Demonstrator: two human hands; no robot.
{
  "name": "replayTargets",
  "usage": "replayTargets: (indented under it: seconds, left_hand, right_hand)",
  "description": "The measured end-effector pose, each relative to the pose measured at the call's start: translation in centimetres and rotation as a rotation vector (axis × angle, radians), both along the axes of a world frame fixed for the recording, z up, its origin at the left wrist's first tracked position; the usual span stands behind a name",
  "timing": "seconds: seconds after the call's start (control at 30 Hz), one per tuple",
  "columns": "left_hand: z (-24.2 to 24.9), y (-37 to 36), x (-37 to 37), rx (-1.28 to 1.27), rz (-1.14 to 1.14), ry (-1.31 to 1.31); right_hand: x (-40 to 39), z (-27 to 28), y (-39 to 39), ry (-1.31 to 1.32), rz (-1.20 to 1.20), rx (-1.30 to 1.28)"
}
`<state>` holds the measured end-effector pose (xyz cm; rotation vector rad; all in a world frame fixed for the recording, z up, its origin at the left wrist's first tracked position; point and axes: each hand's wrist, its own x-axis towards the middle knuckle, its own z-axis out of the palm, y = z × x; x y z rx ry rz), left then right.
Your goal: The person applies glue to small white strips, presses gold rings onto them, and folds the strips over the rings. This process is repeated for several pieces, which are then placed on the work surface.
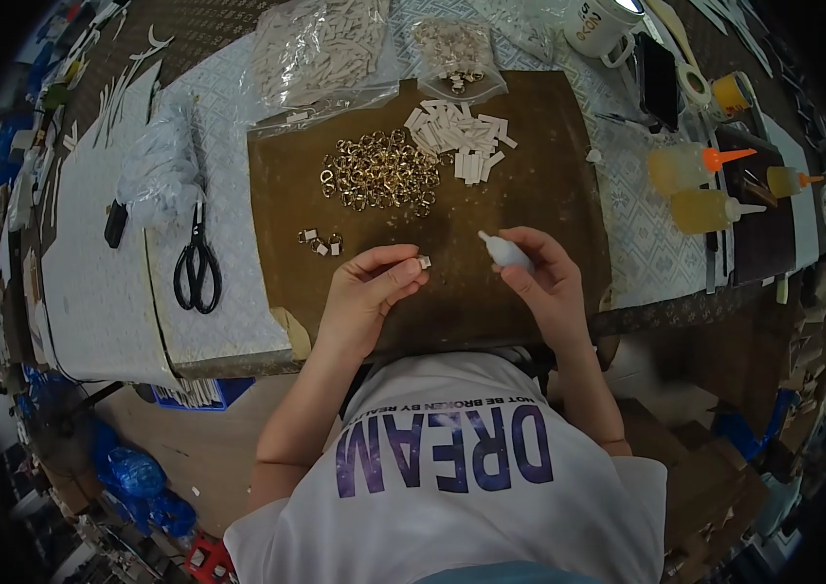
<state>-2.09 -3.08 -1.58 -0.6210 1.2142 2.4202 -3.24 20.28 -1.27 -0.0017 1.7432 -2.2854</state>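
Note:
Over the brown mat (287, 282), my left hand (382, 284) pinches a small white strip (425, 262) between thumb and fingertips; whether a ring is on it is hidden. To its right, my right hand (544, 277) is closed around a small white squeeze bottle (508, 255), its nozzle tilted up and left. The two hands are apart. Beyond them lies a pile of gold metal rings (381, 172). Next to that pile are loose white strips (457, 131). A few rings with white strips looped on them (322, 243) sit left of my left hand.
Black-handled scissors (197, 273) lie on the left, near a bundled plastic bag (165, 161). Bags of white strips (316, 49) and of small parts (454, 49) stand at the back. A mug (600, 27), a phone (657, 83) and yellow glue bottles (681, 169) are on the right.

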Motion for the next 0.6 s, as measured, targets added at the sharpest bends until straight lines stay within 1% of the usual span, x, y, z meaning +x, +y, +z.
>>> replayTargets:
  seconds: [0.1,0.4,0.5,0.6]
  left_hand:
    - [0.0,0.0,-0.1,-0.031,-0.007,0.022]
    - [0.1,0.1,-0.2,-0.083,-0.022,0.032]
    - [0.0,0.1,-0.2,-0.097,-0.026,0.039]
    - [0.0,0.1,-0.2,-0.101,-0.029,0.046]
  right_hand:
    - [-0.3,0.3,0.1,-0.007,-0.052,-0.042]
    - [-0.7,-0.4,1.0,0.083,-0.101,0.097]
    - [-1.0,-0.7,1.0,0.109,-0.155,0.104]
    - [-1.3,-0.6,1.1,0.119,-0.179,0.056]
